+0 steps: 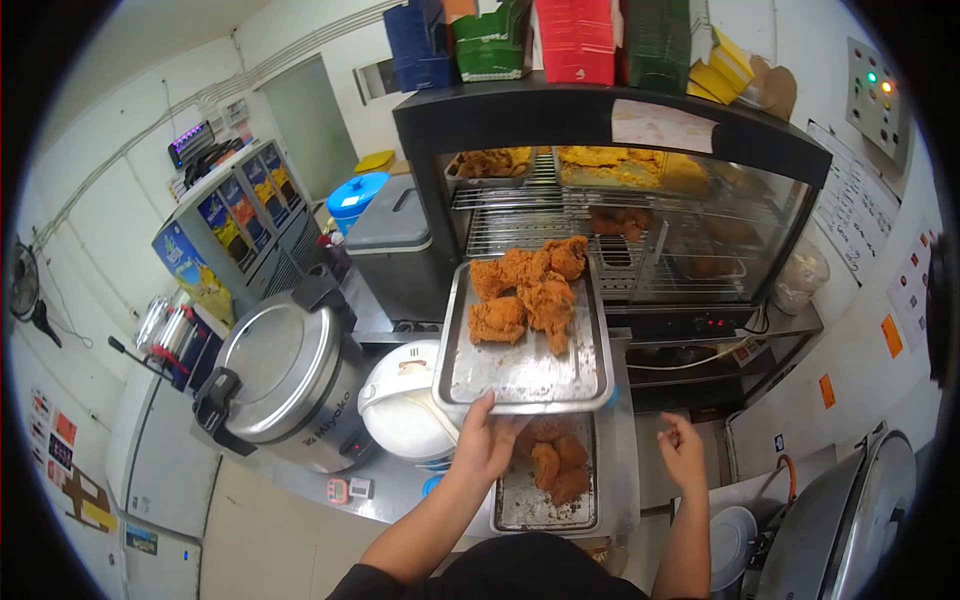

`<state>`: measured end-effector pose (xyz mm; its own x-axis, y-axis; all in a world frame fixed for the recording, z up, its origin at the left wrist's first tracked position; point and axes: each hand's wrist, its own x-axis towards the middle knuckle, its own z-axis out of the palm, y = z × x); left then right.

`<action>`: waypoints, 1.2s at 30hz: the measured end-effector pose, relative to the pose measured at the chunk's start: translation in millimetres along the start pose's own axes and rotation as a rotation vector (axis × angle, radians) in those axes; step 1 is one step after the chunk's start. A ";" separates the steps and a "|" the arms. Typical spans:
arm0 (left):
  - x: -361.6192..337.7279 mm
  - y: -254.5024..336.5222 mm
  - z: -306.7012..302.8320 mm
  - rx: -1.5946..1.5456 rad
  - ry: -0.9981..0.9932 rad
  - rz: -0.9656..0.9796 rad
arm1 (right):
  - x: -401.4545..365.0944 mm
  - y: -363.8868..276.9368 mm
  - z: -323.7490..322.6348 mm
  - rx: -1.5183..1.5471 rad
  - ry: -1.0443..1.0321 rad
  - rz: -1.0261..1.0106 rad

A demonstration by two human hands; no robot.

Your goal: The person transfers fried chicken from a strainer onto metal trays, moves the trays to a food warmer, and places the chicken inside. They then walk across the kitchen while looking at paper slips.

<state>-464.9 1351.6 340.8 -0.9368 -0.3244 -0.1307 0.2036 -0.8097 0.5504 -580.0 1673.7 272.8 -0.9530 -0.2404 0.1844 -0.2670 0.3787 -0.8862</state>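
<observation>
My left hand (487, 440) grips the near edge of a metal tray (460, 375), thumb on top and the other fingers hidden beneath. Several pieces of fried chicken (525, 290) lie toward the tray's far side, with crumbs on the bare metal nearer me. The tray is held up in front of a glass warming cabinet (610, 115). Off to the right of the tray, my right hand (683, 450) is in the air, fingers loosely bent and apart, holding nothing. Below the held tray, a second metal tray (515, 515) with darker fried pieces (562, 465) rests on the counter, partly covered.
Wire racks (500, 235) in the cabinet carry more trays of food. Left of me stand a large Miyako cooker (300, 380), a white rice cooker (410, 400) and a grey bin (390, 235). A large metal lid (870, 520) is at lower right. Coloured boxes (575, 40) top the cabinet.
</observation>
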 end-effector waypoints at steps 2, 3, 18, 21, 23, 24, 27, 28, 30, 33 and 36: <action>34.2 -10.9 2.7 -0.030 -0.013 0.007 | -14.4 12.8 -4.4 0.013 0.016 0.046; 51.6 -17.8 2.7 -0.048 0.017 0.008 | -20.8 17.9 -7.0 0.017 0.023 0.070; 260.1 -2.3 5.7 0.344 0.182 -0.044 | -92.9 11.4 17.9 0.069 -0.127 0.244; 248.8 -6.6 -1.2 0.400 0.165 -0.078 | -96.6 16.2 26.3 0.054 -0.158 0.237; 239.0 -11.9 -3.9 0.438 0.145 -0.103 | -96.1 14.3 31.6 0.053 -0.185 0.256; 237.4 -19.0 -1.9 0.460 0.236 -0.074 | -96.2 11.7 32.6 0.043 -0.203 0.262; 254.7 -19.0 3.7 0.654 0.362 0.091 | -99.2 13.6 34.5 0.009 -0.231 0.248; 258.8 -15.6 10.5 0.734 0.483 0.143 | -98.8 14.3 35.9 0.001 -0.227 0.235; 266.9 -9.2 26.2 0.890 0.716 0.248 | -101.9 11.4 35.1 -0.011 -0.211 0.242; 296.7 -14.2 13.2 0.962 0.763 0.296 | -110.3 -3.6 29.6 -0.019 -0.191 0.289; 306.0 -18.7 12.8 0.989 0.775 0.303 | -127.7 19.2 25.7 -0.012 -0.160 0.325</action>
<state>-759.1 1273.8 301.1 -0.4150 -0.8969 -0.1524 -0.2300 -0.0587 0.9714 -459.7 1688.7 221.4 -0.9542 -0.2420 -0.1761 0.0440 0.4687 -0.8823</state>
